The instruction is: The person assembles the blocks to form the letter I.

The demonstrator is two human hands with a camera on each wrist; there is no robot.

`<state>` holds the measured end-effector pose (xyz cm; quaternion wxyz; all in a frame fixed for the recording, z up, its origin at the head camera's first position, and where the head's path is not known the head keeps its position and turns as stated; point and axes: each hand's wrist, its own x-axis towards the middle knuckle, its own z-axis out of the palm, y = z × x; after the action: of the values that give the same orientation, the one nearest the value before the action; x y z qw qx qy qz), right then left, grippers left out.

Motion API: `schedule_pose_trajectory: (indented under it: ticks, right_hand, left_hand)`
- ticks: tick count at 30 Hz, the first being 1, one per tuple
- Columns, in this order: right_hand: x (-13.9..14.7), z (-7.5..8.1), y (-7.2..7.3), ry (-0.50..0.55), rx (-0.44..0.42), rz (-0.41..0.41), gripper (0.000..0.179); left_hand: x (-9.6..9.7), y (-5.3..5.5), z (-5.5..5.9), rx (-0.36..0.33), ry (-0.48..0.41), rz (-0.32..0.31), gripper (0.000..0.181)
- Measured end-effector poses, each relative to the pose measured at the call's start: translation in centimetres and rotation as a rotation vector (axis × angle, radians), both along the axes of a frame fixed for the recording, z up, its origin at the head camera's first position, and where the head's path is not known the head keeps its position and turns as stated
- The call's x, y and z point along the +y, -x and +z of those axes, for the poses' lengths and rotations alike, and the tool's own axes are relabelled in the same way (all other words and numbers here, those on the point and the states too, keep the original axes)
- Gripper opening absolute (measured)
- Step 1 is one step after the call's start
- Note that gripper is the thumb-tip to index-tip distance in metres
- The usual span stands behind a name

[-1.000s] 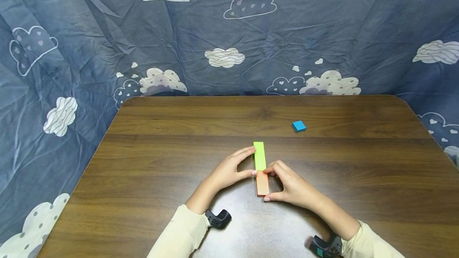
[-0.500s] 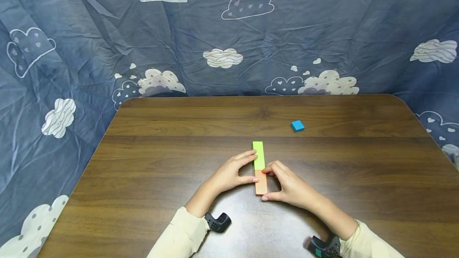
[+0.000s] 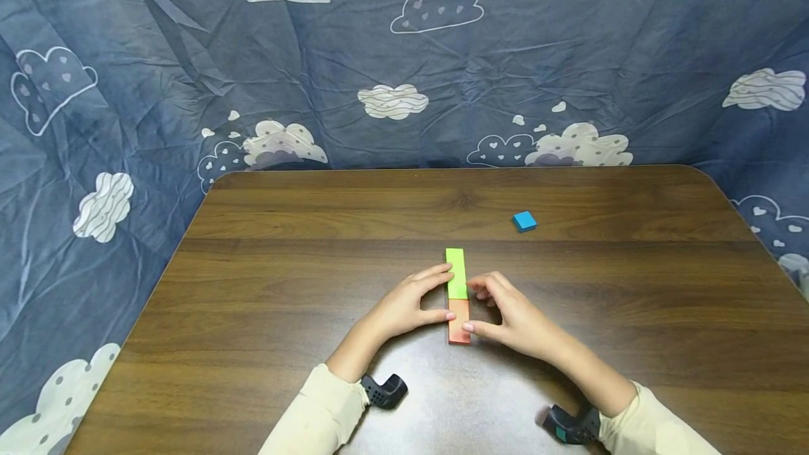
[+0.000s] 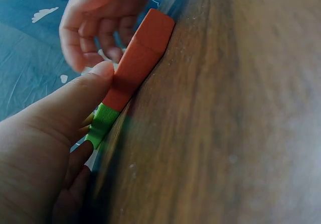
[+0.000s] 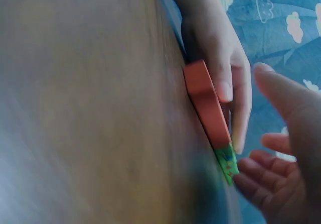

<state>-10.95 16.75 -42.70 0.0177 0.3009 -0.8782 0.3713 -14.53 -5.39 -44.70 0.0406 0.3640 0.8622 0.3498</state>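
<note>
Fingertips (image 3: 445,268) of the left hand (image 3: 404,304) rest along the left side of a green block (image 3: 457,281), its thumb on an orange block (image 3: 458,311); this hand is spread and relaxed, touching both without clenching. The right hand (image 3: 515,314) is loose and grasps nothing, thumb over or just beside the orange block's right edge; whether it touches, I cannot tell. Both blocks lie on the table (image 3: 284,251) in 1 row, end to end, orange at the near end, green at the far end. Their long axis runs near to far between the hands, so any nudge, I judge, would act across it; the left hand seems nearer, being in contact. Farther off and to the right, a blue block (image 3: 524,220) sits well apart. Behind hangs a cloud-patterned cloth (image 3: 329,62).
</note>
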Motion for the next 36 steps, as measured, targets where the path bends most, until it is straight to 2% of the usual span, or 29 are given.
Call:
schedule_pose_trajectory:
  ticks: [4,10,15,18,26,36]
  right_hand:
    - [0.3,1.0,0.8,0.045,0.055,-0.056,0.051]
    - [1.0,2.2,2.4,0.117,0.199,-0.186,0.055]
    - [1.8,2.7,4.1,0.171,0.322,-0.293,0.06]
    - [2.3,2.7,5.1,0.188,0.364,-0.356,0.063]
    - [3.7,1.8,7.2,0.217,0.358,-0.505,0.062]
    - [4.9,0.1,8.3,0.207,0.284,-0.592,0.062]
  left_hand:
    - [0.0,0.0,0.0,0.0,0.007,0.0,0.062]
    - [0.0,0.0,0.0,-0.007,0.001,0.0,0.061]
    - [0.0,0.1,-0.1,0.0,0.01,0.003,0.061]
    - [0.0,0.1,-0.1,0.004,0.017,0.004,0.061]
    - [0.0,0.1,-0.2,0.006,0.014,0.009,0.061]
    - [0.0,0.1,-0.3,-0.003,0.015,0.01,0.061]
